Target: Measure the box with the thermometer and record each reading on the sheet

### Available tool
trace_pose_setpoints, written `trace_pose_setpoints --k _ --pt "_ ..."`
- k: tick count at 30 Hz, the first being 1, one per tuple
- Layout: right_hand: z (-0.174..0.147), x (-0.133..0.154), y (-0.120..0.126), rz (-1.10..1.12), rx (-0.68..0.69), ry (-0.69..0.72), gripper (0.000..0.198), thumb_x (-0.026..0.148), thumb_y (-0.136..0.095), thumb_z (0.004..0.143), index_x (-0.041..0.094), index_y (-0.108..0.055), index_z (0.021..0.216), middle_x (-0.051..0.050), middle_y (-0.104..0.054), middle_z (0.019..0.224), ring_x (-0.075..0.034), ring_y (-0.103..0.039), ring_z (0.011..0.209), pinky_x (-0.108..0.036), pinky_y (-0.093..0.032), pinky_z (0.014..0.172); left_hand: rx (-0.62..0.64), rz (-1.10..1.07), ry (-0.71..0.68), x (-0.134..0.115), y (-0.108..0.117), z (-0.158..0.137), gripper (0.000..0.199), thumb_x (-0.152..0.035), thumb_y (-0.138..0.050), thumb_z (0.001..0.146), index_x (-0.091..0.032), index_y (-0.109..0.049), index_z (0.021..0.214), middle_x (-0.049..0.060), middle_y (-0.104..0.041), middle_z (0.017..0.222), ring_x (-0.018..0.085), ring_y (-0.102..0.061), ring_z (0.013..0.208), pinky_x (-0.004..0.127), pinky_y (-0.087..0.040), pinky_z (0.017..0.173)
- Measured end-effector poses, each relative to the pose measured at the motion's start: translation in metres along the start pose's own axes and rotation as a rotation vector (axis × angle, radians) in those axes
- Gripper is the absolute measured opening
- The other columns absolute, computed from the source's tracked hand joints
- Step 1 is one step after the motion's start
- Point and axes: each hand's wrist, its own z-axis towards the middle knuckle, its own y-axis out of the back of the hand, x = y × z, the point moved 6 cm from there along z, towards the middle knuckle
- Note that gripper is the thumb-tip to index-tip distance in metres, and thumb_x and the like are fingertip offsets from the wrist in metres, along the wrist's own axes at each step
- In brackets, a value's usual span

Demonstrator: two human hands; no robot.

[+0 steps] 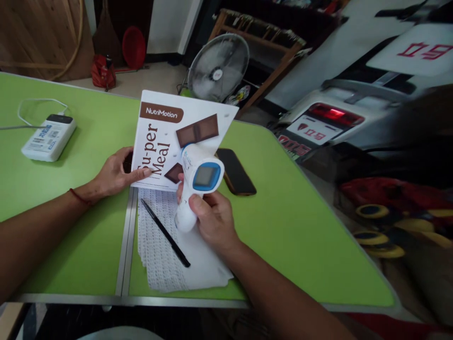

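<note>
My left hand [115, 174] grips the lower left edge of a white box [157, 137] printed "NutriMotion Su-per Meal", its thumb lying across the front. The box is held upright above the table. Wrapped around the handle of a white infrared thermometer [189, 208] is my right hand [217, 217]. The thermometer's blue-framed screen faces me, and its head points at the front of the box. Below them lie stacked sheets of paper [159, 269] with rows of print or writing. A black pen [166, 233] rests slantwise on the sheets.
A dark phone [236, 172] lies on the green table [290, 236] right of the box. At the left sits a white device [49, 139] with cables. Beyond the table stand a fan [219, 66], a red bag [103, 72] and a white scooter [325, 118].
</note>
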Motion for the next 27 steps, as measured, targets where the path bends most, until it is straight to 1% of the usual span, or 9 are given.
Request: trace_pose_setpoints --k 2,6,9,11,17,20,22,25,27 --pt "0.003 0.002 0.004 -0.056 0.02 0.026 0.036 0.058 -0.07 0.077 0.024 -0.067 0.086 -0.001 -0.067 0.075 -0.018 -0.059 0.068 -0.036 -0.052 0.066 -0.019 0.003 0.002 0.001 0.002 0.0 0.056 -0.059 -0.079 0.076 -0.019 -0.066 0.114 0.01 -0.073 0.117 0.029 -0.069 0.106 0.044 -0.06 0.091" --pt "0.014 0.004 0.021 -0.231 0.12 0.034 0.026 0.045 -0.075 0.074 0.024 -0.07 0.089 -0.002 -0.071 0.082 -0.018 -0.062 0.072 -0.036 -0.053 0.068 -0.151 0.099 0.036 0.015 0.017 0.0 0.068 -0.064 -0.08 0.073 -0.02 -0.062 0.122 0.013 -0.068 0.121 0.033 -0.063 0.118 0.049 -0.057 0.097" --pt "0.021 0.001 0.034 -0.503 0.247 -0.009 0.035 0.04 -0.077 0.072 0.022 -0.073 0.101 -0.004 -0.074 0.089 -0.02 -0.064 0.074 -0.034 -0.051 0.065 -0.195 0.192 0.02 0.024 0.024 0.002 0.074 -0.066 -0.079 0.073 -0.022 -0.059 0.128 0.013 -0.065 0.123 0.035 -0.059 0.123 0.05 -0.054 0.1" --pt "0.022 0.001 0.041 -0.712 0.29 0.006 0.036 0.038 -0.078 0.071 0.022 -0.074 0.103 -0.004 -0.075 0.087 -0.018 -0.061 0.067 -0.031 -0.047 0.06 -0.179 0.238 0.009 0.027 0.025 0.003 0.074 -0.068 -0.077 0.074 -0.023 -0.058 0.13 0.013 -0.064 0.123 0.035 -0.058 0.123 0.052 -0.052 0.102" --pt "0.022 -0.001 0.054 -1.079 0.317 -0.014 0.025 0.047 -0.072 0.078 0.022 -0.071 0.083 -0.003 -0.068 0.071 -0.016 -0.053 0.056 -0.028 -0.033 0.051 -0.171 0.349 -0.034 0.022 0.023 0.004 0.074 -0.074 -0.069 0.077 -0.023 -0.059 0.13 0.01 -0.063 0.128 0.034 -0.057 0.123 0.05 -0.047 0.108" --pt "0.024 -0.003 0.062 -1.222 0.264 -0.041 0.029 0.05 -0.067 0.082 0.022 -0.069 0.077 -0.007 -0.065 0.07 -0.02 -0.055 0.06 -0.031 -0.034 0.053 -0.158 0.379 -0.039 0.02 0.021 0.005 0.085 -0.081 -0.062 0.078 -0.019 -0.055 0.135 0.007 -0.062 0.133 0.032 -0.056 0.126 0.045 -0.046 0.109" --pt "0.023 0.004 0.059 -1.236 0.19 0.07 0.028 0.048 -0.071 0.08 0.021 -0.07 0.085 -0.011 -0.068 0.08 -0.025 -0.06 0.073 -0.035 -0.043 0.06 -0.137 0.383 -0.034 0.019 0.019 0.006 0.091 -0.082 -0.06 0.079 -0.014 -0.051 0.139 0.006 -0.061 0.136 0.031 -0.053 0.129 0.043 -0.046 0.108" --pt "0.009 0.023 0.037 -1.08 0.103 0.358 0.023 0.038 -0.068 0.084 0.021 -0.068 0.1 -0.013 -0.07 0.098 -0.029 -0.063 0.092 -0.043 -0.051 0.077 -0.129 0.372 -0.022 0.02 0.017 0.006 0.092 -0.083 -0.058 0.079 -0.013 -0.05 0.139 0.005 -0.062 0.135 0.031 -0.051 0.131 0.042 -0.048 0.105" --pt "-0.004 0.026 0.014 -0.909 0.193 0.417 0.015 0.035 -0.059 0.093 0.023 -0.066 0.096 -0.006 -0.068 0.083 -0.02 -0.061 0.076 -0.037 -0.052 0.07 -0.137 0.368 -0.023 0.019 0.017 0.006 0.092 -0.083 -0.059 0.078 -0.014 -0.052 0.137 0.005 -0.064 0.134 0.031 -0.051 0.132 0.041 -0.049 0.103"
